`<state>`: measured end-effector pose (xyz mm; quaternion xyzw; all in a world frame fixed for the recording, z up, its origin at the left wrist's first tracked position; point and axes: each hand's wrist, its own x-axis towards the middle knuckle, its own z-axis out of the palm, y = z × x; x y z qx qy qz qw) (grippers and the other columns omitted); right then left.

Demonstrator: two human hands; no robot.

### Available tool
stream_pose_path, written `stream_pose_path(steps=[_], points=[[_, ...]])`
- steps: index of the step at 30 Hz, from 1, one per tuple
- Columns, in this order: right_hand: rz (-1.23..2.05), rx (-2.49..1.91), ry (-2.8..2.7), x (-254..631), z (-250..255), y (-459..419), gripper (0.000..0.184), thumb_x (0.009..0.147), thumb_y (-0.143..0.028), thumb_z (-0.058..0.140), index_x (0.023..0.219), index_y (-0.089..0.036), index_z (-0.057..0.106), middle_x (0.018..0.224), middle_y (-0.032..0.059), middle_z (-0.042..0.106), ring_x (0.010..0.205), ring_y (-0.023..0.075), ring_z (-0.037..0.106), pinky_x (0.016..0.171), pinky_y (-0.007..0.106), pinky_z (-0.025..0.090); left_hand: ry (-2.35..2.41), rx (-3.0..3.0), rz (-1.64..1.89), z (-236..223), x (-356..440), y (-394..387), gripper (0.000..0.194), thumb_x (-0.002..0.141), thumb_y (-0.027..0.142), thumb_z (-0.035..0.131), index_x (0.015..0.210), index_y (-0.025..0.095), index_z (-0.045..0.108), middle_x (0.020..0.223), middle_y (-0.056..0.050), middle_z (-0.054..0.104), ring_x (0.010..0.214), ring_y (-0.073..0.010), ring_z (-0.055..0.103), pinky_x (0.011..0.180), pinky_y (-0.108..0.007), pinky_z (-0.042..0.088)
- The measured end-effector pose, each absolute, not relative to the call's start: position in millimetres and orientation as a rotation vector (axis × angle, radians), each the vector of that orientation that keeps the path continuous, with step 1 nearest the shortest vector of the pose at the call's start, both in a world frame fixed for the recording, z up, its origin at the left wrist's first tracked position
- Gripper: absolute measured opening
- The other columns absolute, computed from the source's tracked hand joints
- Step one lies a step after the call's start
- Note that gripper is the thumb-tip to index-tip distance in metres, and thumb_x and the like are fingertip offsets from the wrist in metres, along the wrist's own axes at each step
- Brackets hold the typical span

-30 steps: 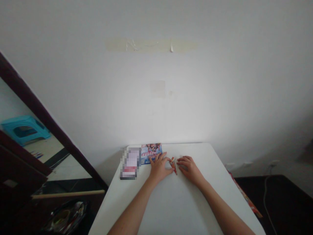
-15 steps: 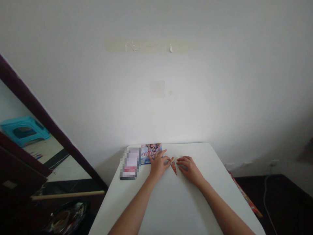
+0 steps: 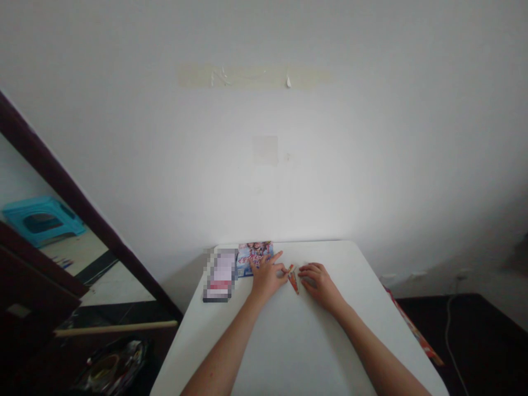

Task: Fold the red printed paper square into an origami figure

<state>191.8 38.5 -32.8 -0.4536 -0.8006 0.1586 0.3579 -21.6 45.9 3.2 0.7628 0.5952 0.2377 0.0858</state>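
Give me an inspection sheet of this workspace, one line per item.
Surface: white table, far edge along the wall.
Job's things: small red piece, apparently folded paper, between the hands.
Clutter: leaflet near the far edge, partly hidden by the left hand; beside it, a pixelated thing, phone-like in shape.
Hands: left fingertips at the red piece, grip unclear; right hand close beside it, fingers bent, holding nothing visible.
Cables: one pale cable, right of the table.
Surroundings: blue stool, far left.

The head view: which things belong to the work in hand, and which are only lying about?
Seemingly in use: small reddish triangular piece, between left hand and right hand; white table.
Lying about: printed leaflet; pixelated phone-like object; blue plastic stool.
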Motion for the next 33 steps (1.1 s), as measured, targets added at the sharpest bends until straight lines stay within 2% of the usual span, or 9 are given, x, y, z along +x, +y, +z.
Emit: stream_pose_path(steps=[8,11,15,20,25,30,33], points=[[0.413,-1.159,-2.081,192,-32,40,0.025,0.085,-0.021,0.061,0.106,-0.027,0.072,0.116,0.0064,0.069,0.118,0.0251,0.054,0.102,0.048,0.044,1.795,2.281,0.687,5,-22,40,0.018,0.073,0.043,0.076,0.089,0.035,0.076,0.145,0.004,0.053,0.139,-0.0362,0.039,0.118,-0.070,0.004],[0.408,-1.165,-2.080,192,-31,40,0.024,0.085,-0.021,0.061,0.106,-0.027,0.072,0.115,0.0063,0.069,0.118,0.0248,0.054,0.102,0.048,0.044,1.792,2.321,0.663,6,-21,37,0.023,0.070,0.044,0.077,0.091,0.036,0.075,0.145,0.002,0.052,0.138,-0.0377,0.039,0.116,-0.072,0.004],[0.403,-1.163,-2.072,192,-32,39,0.025,0.085,-0.020,0.061,0.106,-0.026,0.072,0.116,0.0061,0.069,0.117,0.0243,0.054,0.103,0.047,0.044,1.800,2.363,0.641,8,-21,32,0.033,0.066,0.049,0.079,0.096,0.036,0.073,0.149,0.002,0.047,0.140,-0.0404,0.035,0.111,-0.077,-0.003],[0.405,-1.155,-2.076,192,-33,40,0.025,0.085,-0.020,0.060,0.106,-0.026,0.072,0.116,0.0063,0.069,0.118,0.0246,0.054,0.103,0.047,0.044,1.786,2.415,0.579,9,-21,28,0.048,0.061,0.057,0.080,0.102,0.035,0.070,0.154,0.000,0.041,0.142,-0.0415,0.029,0.110,-0.077,-0.005],[0.398,-1.149,-2.072,193,-33,40,0.024,0.085,-0.020,0.060,0.105,-0.026,0.072,0.115,0.0067,0.069,0.117,0.0250,0.054,0.102,0.047,0.044,1.780,2.424,0.544,7,-22,27,0.059,0.059,0.064,0.079,0.107,0.033,0.067,0.155,-0.003,0.040,0.141,-0.0418,0.030,0.111,-0.076,-0.006],[0.392,-1.147,-2.079,193,-32,40,0.024,0.085,-0.022,0.061,0.105,-0.027,0.072,0.115,0.0069,0.069,0.116,0.0247,0.055,0.100,0.047,0.045,1.750,2.409,0.528,5,-23,28,0.061,0.059,0.067,0.078,0.109,0.033,0.066,0.154,-0.004,0.041,0.140,-0.0395,0.031,0.110,-0.077,-0.004],[0.381,-1.160,-2.071,192,-32,40,0.024,0.084,-0.022,0.062,0.105,-0.026,0.072,0.114,0.0071,0.069,0.116,0.0248,0.056,0.100,0.047,0.045,1.751,2.383,0.547,5,-24,29,0.053,0.063,0.064,0.077,0.106,0.034,0.068,0.152,-0.002,0.043,0.140,-0.0374,0.030,0.111,-0.075,-0.004]])
